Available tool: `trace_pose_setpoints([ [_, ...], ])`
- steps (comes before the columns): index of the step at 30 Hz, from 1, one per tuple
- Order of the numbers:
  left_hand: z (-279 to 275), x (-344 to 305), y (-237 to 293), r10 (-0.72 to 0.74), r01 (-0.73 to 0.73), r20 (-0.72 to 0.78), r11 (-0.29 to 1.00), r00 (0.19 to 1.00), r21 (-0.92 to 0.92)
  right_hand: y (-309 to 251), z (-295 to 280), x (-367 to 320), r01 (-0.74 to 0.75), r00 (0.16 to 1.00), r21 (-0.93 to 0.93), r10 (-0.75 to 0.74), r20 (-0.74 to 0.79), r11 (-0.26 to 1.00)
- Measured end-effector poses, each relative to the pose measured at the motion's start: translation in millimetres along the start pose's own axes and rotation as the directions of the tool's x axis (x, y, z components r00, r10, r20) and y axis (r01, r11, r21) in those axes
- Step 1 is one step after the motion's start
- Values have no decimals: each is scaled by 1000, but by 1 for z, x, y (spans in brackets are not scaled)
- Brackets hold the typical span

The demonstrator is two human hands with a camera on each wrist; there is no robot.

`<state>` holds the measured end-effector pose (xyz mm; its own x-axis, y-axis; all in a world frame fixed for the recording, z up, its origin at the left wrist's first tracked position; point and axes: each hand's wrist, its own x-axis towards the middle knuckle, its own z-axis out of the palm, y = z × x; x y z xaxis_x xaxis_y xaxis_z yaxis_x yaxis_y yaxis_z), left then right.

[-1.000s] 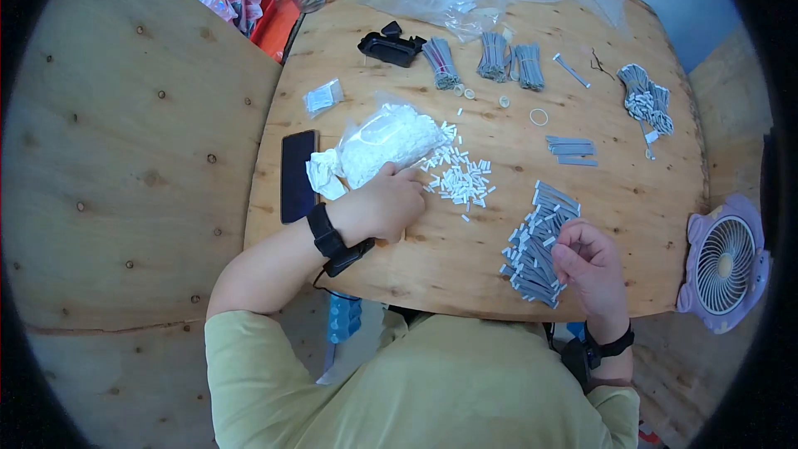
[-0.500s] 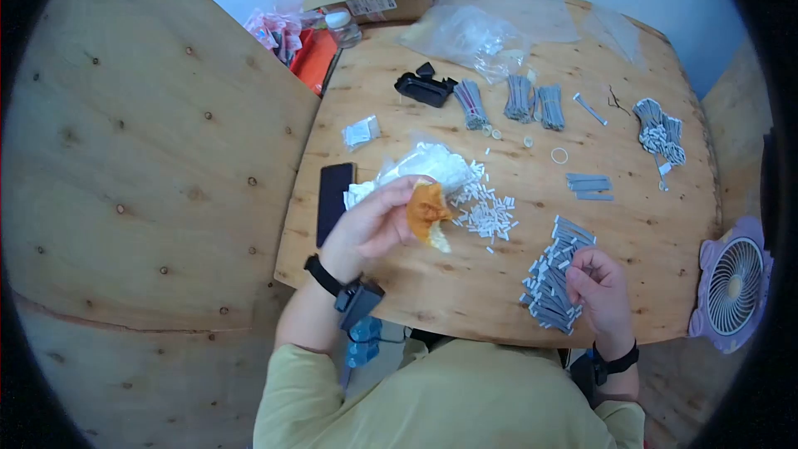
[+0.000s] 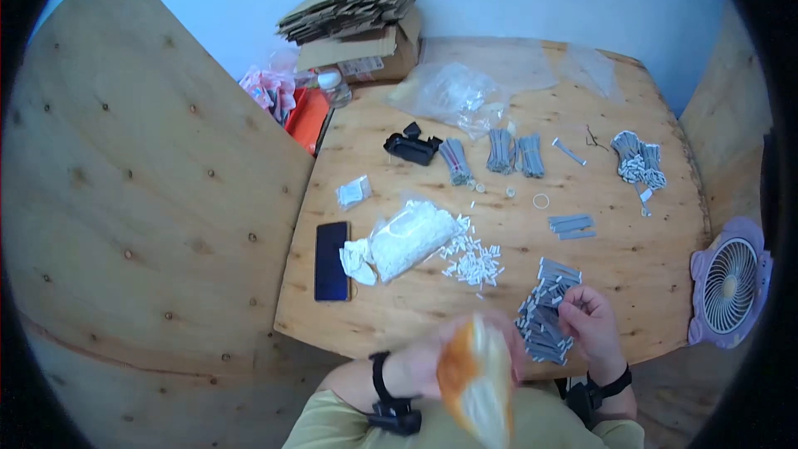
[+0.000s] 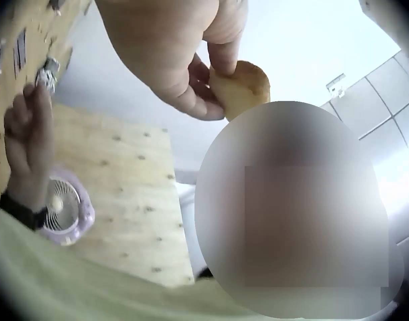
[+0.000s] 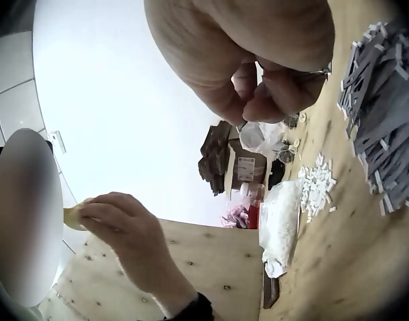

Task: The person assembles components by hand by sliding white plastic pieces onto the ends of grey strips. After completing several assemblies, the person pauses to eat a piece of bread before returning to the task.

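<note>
A piece of golden-brown bread [image 3: 478, 382] with a pale inside is held up in front of the body by the left hand [image 3: 416, 366], blurred in the head view. In the left wrist view, thumb and fingers of the left hand [image 4: 184, 53] pinch the bread [image 4: 241, 90] close to the blurred head. The right hand [image 3: 594, 324] is curled at the right edge of a pile of grey strips with white ends [image 3: 544, 324]. In the right wrist view, the curled right hand [image 5: 258, 60] grips what looks like a grey strip [image 5: 318, 73], mostly hidden by its fingers.
White tubes [image 3: 475, 264] lie beside a filled clear bag [image 3: 411, 237]; a phone [image 3: 332, 259] is at left. Grey bundles [image 3: 500, 151], a black tray [image 3: 411, 146] and plastic bags [image 3: 457, 91] lie farther back. A purple fan [image 3: 730, 283] stands at right, a cardboard box [image 3: 366, 58] behind.
The left hand has left the table beside the bag and come up toward the head with the bread. The right hand stays by the pile. The head view has tilted upward.
</note>
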<state>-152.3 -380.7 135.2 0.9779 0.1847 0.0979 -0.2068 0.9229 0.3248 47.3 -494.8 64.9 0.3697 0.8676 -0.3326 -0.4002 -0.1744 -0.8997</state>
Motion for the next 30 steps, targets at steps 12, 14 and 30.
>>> trace_pose_setpoints([
  [12, 42, 14, -55, 79, 4, 251, 949, 965, -315, 3, -4, 2, -3, 999, 30, 4, -45, 1000],
  [14, 48, 16, -58, 89, 9, 240, 926, 967, -377, 1, -3, 0, -14, 999, 30, 15, -38, 999],
  [30, 23, 19, -55, 271, -258, 72, 954, 960, -154, -1, -4, 1, -32, 998, 41, 34, -46, 999],
])
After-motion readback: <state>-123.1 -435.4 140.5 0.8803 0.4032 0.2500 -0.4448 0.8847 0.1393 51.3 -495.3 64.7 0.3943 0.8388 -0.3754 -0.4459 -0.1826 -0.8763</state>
